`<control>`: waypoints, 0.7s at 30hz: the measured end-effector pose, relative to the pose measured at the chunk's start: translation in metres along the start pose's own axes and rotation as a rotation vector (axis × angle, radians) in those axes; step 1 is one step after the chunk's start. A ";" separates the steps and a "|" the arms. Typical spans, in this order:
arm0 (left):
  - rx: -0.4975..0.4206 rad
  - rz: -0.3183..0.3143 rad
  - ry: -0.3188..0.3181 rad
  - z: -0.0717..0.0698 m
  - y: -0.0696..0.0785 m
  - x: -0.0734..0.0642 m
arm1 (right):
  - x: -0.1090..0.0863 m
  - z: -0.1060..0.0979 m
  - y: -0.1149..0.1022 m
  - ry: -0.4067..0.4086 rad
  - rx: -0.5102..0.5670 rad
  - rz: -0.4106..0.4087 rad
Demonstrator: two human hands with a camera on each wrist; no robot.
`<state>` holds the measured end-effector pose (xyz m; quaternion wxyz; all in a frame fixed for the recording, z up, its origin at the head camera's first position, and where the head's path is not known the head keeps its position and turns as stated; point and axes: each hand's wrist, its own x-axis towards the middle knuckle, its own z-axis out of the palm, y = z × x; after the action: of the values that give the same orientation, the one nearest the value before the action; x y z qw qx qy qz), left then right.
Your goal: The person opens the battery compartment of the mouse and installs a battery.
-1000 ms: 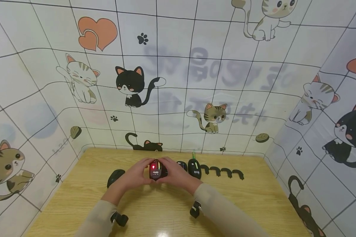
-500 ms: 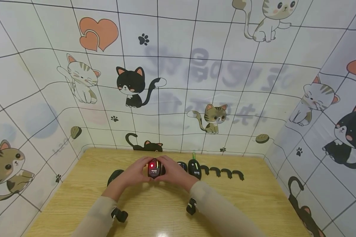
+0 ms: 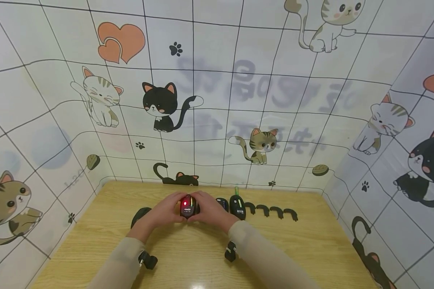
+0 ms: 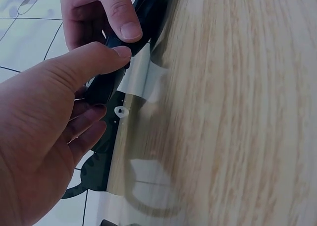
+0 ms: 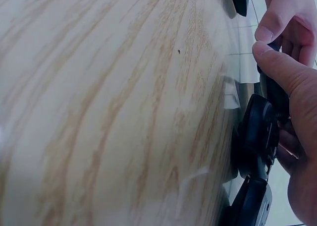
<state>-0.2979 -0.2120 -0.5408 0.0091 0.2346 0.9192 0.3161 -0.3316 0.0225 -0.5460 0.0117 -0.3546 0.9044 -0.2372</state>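
Note:
In the head view, both hands hold a black computer mouse [image 3: 187, 208] between them, its underside with a glowing red light turned to the camera. My left hand [image 3: 168, 210] grips its left side, thumb at the near edge, as the left hand [image 4: 64, 97] shows in the left wrist view. From the other side my right hand [image 3: 209, 210] grips it, the two thumb tips close together at the near end. The right hand [image 5: 292, 82] in the right wrist view covers much of the mouse [image 5: 273, 94].
Right of the hands lie a partly hidden black mouse [image 3: 222, 202] and another black mouse [image 3: 237, 208] with a green strip at its far end. Several curved black pieces [image 3: 263, 209] form a row beyond them. A rounded black mouse [image 3: 140, 215] sits left, partly behind the left arm.
Both hands have shifted slightly left with the mouse, and the right forearm has moved a little left. The red light stays on. Other things on the table have not moved.

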 end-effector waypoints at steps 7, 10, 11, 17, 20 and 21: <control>0.010 0.002 -0.005 0.005 -0.006 0.003 | 0.002 0.004 0.001 -0.008 -0.031 0.000; 0.009 -0.019 -0.011 0.007 -0.007 0.003 | 0.003 0.005 0.001 -0.007 -0.055 0.003; 0.007 -0.020 -0.012 0.008 -0.008 0.003 | 0.002 0.005 0.000 -0.009 -0.061 0.005; 0.003 -0.001 -0.009 0.011 -0.008 0.004 | 0.001 0.005 -0.003 -0.020 -0.072 0.018; 0.023 0.009 -0.010 0.013 -0.011 0.005 | 0.001 0.005 -0.003 -0.018 -0.089 0.013; 0.028 0.010 -0.009 0.014 -0.012 0.006 | 0.000 0.005 -0.003 -0.019 -0.097 0.011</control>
<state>-0.3060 -0.2097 -0.5576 0.0084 0.2409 0.9224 0.3019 -0.3290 0.0180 -0.5493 0.0042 -0.3521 0.9165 -0.1897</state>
